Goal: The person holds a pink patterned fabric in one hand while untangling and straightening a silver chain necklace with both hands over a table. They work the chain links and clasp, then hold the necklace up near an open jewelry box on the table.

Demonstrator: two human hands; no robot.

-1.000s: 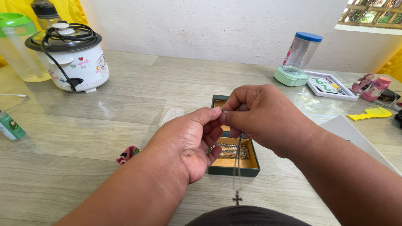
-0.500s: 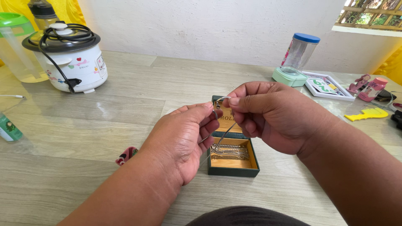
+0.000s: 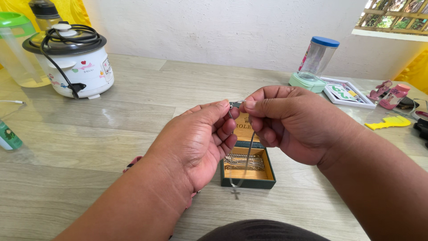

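My left hand (image 3: 196, 143) and my right hand (image 3: 285, 120) meet above an open dark green box (image 3: 248, 181) on the wooden table (image 3: 147, 93). Both pinch the two ends of a thin silver necklace (image 3: 248, 156) between thumb and forefinger. The chain hangs down in a loop in front of the box. A small cross pendant (image 3: 235, 193) dangles at its bottom, just past the box's near edge. Inside the box lie more silver chains (image 3: 243, 161) on a tan lining.
A white rice cooker (image 3: 71, 58) with a black cord stands at the back left, beside a clear jug with a green lid (image 3: 15, 42). A jar with a blue lid (image 3: 314, 62), a framed picture (image 3: 347, 93), a yellow comb (image 3: 385, 122) and pink items lie at the right.
The chain first hung straight with the cross low. Then my hands moved apart and the cross swung out of sight. Now they are close again and the cross hangs by the box's near edge.
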